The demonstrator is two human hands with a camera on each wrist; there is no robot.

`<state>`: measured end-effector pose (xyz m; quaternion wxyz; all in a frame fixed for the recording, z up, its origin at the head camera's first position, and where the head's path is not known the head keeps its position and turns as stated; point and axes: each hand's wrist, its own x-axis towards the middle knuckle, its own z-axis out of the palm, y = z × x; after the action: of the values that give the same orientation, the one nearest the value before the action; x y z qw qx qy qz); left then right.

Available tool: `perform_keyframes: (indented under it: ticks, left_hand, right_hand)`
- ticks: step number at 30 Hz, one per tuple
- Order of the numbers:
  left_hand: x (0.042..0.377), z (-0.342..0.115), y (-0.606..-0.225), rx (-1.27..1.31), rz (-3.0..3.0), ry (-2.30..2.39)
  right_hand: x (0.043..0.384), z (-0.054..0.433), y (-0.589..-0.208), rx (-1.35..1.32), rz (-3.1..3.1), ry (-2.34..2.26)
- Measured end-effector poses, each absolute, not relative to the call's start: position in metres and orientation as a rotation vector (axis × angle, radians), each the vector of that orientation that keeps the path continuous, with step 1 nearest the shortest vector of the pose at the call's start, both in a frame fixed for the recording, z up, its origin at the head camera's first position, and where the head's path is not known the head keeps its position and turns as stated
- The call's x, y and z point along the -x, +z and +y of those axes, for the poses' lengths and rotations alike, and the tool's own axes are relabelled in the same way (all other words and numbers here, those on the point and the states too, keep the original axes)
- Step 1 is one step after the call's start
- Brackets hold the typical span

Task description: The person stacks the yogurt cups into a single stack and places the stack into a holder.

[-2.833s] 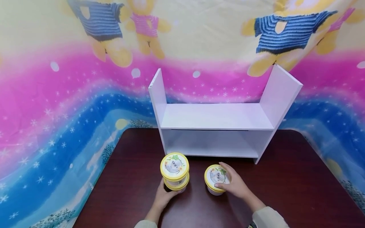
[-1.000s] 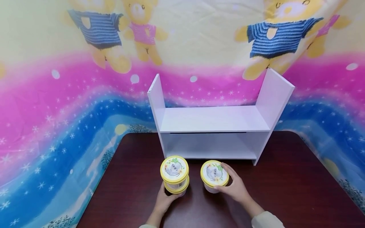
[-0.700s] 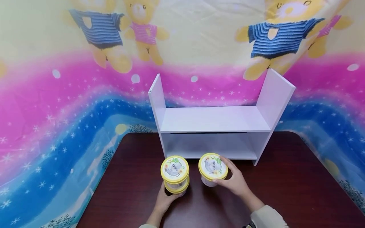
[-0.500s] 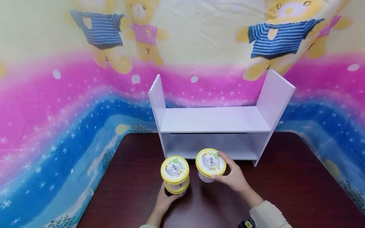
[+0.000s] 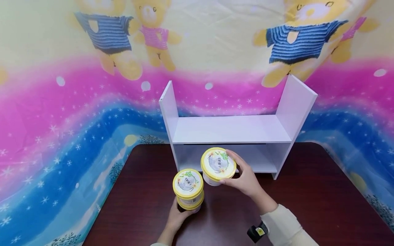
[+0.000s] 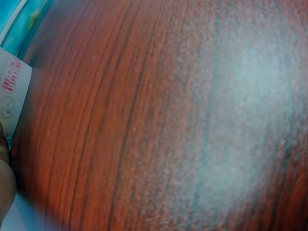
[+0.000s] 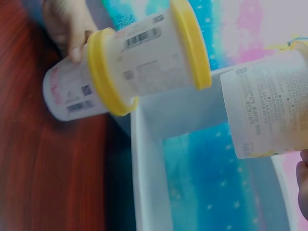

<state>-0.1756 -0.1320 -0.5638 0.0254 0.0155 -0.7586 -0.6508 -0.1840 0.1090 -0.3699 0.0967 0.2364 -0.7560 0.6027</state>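
Two round paper tubs with yellow-rimmed lids stand stacked on the table, the upper tub [image 5: 188,183] on the lower tub [image 5: 191,205]. My left hand [image 5: 176,217] grips the lower one from its near left side, thumb and fingers around its wall. A third tub [image 5: 218,165], of the same kind, is held up off the table by my right hand [image 5: 246,179], thumb at the near edge and fingers at the far right. It is tilted a little, just right of the stack and higher. The right wrist view shows its printed side [image 7: 269,103] apart from the stacked pair.
Behind the tubs stands a white two-level shelf [image 5: 231,129] with upright side panels. The dark red wooden table [image 5: 135,194] stretches to both sides. A printed cloth with bears [image 5: 301,44] hangs at the back. A black device [image 5: 258,233] sits at my right wrist.
My right hand has lifted the third tub off the table and brought it up and leftward to beside the top of the stack. My left hand keeps its grip on the lower tub.
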Motion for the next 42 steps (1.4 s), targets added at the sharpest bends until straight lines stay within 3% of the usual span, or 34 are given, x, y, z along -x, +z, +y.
perform_keyframes:
  ticks: [6,17,29,35,42]
  left_hand:
    - [0.176,-0.133,-0.566,-0.021,-2.331,-2.020]
    - [0.164,-0.128,-0.534,0.024,-2.294,-2.069]
    - [0.176,-0.133,-0.568,0.035,-2.312,-2.073]
    - [0.175,-0.133,-0.567,0.017,-2.308,-2.088]
    - [0.176,-0.133,-0.566,0.047,-2.299,-2.095]
  right_hand:
    - [0.183,0.093,-0.355,-0.746,-2.239,1.796]
    - [0.189,0.072,-0.347,-0.808,-2.275,1.852]
    - [0.190,0.053,-0.349,-0.838,-2.359,1.884]
    - [0.192,0.047,-0.350,-0.852,-2.392,1.878]
    - [0.209,0.044,-0.376,-0.906,-2.392,1.841]
